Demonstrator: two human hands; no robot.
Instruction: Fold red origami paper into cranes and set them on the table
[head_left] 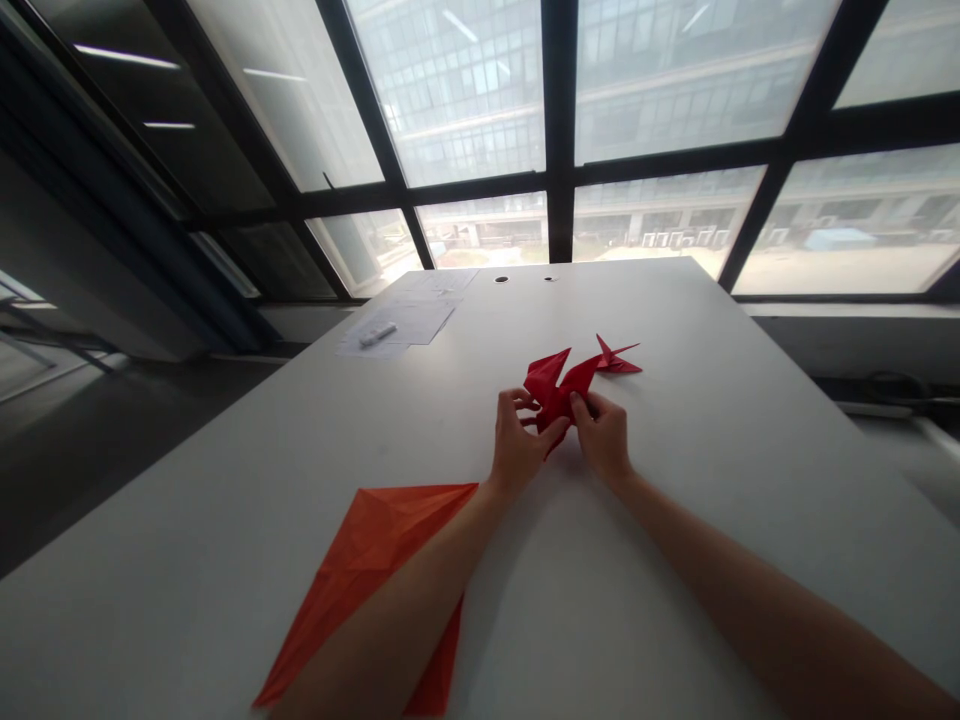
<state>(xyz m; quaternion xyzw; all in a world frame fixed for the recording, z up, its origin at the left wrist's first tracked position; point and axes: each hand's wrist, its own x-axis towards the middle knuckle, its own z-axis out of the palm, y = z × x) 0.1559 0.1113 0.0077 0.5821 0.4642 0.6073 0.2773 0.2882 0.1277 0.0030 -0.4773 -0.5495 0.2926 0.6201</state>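
Observation:
Between my two hands is a red folded paper figure [556,398], its pointed flaps standing up and away from me. My left hand [519,432] grips it from the left side, thumb pressed on the near part and fingers curled behind. From the right, my right hand [602,430] pinches its side with the thumb on top. Some of the figure's lower part is hidden by my fingers. Just beyond it lies a finished-looking red paper crane [618,359] on the table. An orange-red creased paper sheet [375,530] rests near me, partly covered by my left forearm.
The white table [712,420] reaches toward large windows [480,90]. White paper sheets [412,318] lie at the far left, with a small white object [378,334] on them. Near the far edge is a round dark hole [502,279]. A dark curtain [127,200] hangs left.

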